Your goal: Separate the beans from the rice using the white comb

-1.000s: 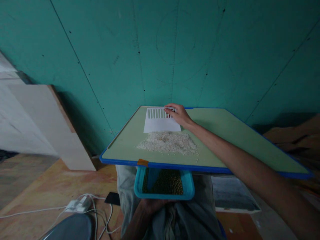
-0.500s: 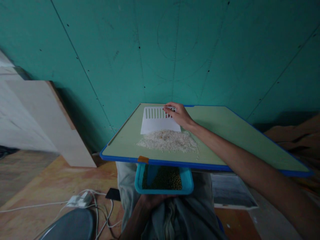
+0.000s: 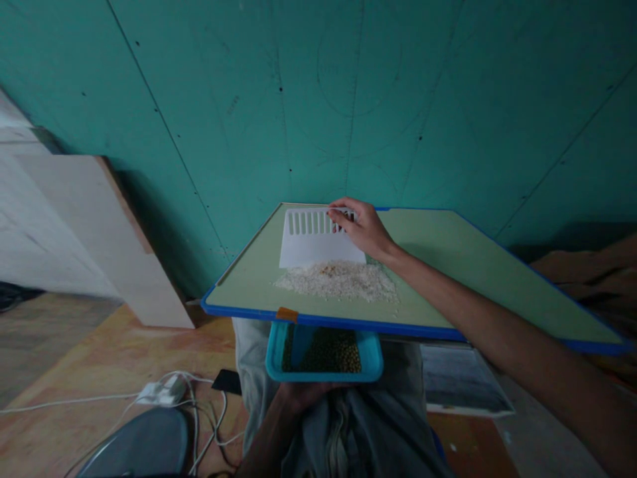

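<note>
My right hand (image 3: pixel 365 228) is closed on the top right corner of a white slotted plastic scraper (image 3: pixel 321 247), its thumb in front over the slots. The scraper stands tilted, its lower straight edge at the far side of a pile of white grains (image 3: pixel 343 284) like rice, with a few yellowish bits on top. Just below the board's front edge, my left hand (image 3: pixel 308 393) supports a turquoise plastic tray (image 3: pixel 323 377) from underneath; its fingers are mostly hidden. Inside the tray lie dark green beans (image 3: pixel 323 352) and tan beans (image 3: pixel 351 360).
The pale green board (image 3: pixel 428 265) has a blue taped rim and meets a green wall (image 3: pixel 318 99). Orange tape (image 3: pixel 287 314) marks its front edge. On the floor at left are white cables with a power strip (image 3: pixel 162 390), a dark phone-like slab (image 3: pixel 227 381) and a grey stool-like seat (image 3: pixel 142 445).
The scraper's right side has shifted slightly right with my right hand, and its face looks a little more upright. My left hand and the tray stay nearly in place; the view shifts slightly.
</note>
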`<state>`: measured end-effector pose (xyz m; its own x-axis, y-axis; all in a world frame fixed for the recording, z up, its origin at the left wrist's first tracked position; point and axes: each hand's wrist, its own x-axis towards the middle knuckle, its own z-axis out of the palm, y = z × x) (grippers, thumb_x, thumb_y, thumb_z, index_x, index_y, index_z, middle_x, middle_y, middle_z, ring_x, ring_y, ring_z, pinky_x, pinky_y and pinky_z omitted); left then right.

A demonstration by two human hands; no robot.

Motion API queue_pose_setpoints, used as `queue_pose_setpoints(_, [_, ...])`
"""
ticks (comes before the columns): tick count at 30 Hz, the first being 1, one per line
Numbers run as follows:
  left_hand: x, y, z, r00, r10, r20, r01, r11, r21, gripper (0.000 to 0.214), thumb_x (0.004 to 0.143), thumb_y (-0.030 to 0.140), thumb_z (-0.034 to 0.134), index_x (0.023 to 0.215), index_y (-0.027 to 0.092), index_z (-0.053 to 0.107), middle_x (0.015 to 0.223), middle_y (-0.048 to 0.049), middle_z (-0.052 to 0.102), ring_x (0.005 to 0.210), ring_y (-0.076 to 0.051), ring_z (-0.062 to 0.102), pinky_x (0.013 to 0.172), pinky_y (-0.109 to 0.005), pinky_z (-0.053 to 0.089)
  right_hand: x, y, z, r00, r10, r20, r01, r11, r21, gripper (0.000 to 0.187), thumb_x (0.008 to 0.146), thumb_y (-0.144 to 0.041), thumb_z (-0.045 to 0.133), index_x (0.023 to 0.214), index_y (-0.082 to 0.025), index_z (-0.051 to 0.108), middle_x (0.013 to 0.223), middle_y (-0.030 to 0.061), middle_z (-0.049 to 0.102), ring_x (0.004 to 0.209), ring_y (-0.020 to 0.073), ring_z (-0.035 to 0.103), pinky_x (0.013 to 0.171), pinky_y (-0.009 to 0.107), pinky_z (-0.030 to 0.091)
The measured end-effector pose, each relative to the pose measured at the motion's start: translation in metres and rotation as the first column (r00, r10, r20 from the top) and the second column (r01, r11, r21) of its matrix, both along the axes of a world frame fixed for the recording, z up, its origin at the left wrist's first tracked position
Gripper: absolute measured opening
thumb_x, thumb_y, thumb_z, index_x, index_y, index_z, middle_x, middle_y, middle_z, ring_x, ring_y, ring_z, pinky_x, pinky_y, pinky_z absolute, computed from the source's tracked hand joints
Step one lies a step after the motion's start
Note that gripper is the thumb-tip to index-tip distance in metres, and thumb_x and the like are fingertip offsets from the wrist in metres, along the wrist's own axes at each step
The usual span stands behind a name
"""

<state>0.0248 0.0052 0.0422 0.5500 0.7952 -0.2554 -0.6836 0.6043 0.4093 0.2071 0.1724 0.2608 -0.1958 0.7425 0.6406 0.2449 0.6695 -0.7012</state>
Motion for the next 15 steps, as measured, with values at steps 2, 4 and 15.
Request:
queue_pose_setpoints(2, [0.0, 0.0, 0.003, 1.0, -0.008, 0.005, 0.008, 1.0, 0.001, 0.077, 0.07, 0.073, 0.07, 0.13, 0.025, 0.066, 0.149, -0.0114, 0.058, 0.137, -0.043, 0.052, 0.111, -0.063, 0.045, -0.001, -0.004, 0.001, 1.0, -0.009, 0.02, 0.009, 1.0, 0.001, 0.025, 0.089, -0.041, 0.067, 0.095, -0.017, 0.069, 0.075, 0.0014, 0.067, 0.063, 0.0148, 0.059, 0.062, 0.028, 0.044])
queue_pose_setpoints(4, [-0.001, 0.0, 0.003, 1.0, -0.012, 0.023, 0.012, 1.0, 0.012, 0.078, 0.068, 0.076, 0.071, 0.127, 0.025, 0.068, 0.15, -0.0113, 0.057, 0.137, -0.044, 0.051, 0.111, -0.063, 0.044, -0.002, -0.008, 0.003, 0.999, -0.015, 0.04, 0.015, 1.0, -0.001, 0.024, 0.09, -0.041, 0.067, 0.096, -0.018, 0.07, 0.074, 0.0013, 0.067, 0.064, 0.0153, 0.06, 0.062, 0.028, 0.044])
queue_pose_setpoints(15, [-0.001, 0.0, -0.004, 0.999, 0.004, -0.033, -0.005, 1.0, -0.019, 0.07, 0.069, 0.067, 0.074, 0.126, 0.027, 0.068, 0.143, -0.0111, 0.064, 0.139, -0.041, 0.05, 0.113, -0.059, 0.045, -0.001, -0.012, 0.009, 0.991, -0.129, 0.026, 0.126, 0.988, 0.084, 0.019, 0.093, -0.037, 0.063, 0.096, -0.019, 0.07, 0.073, 0.0007, 0.065, 0.065, 0.0152, 0.058, 0.063, 0.028, 0.043])
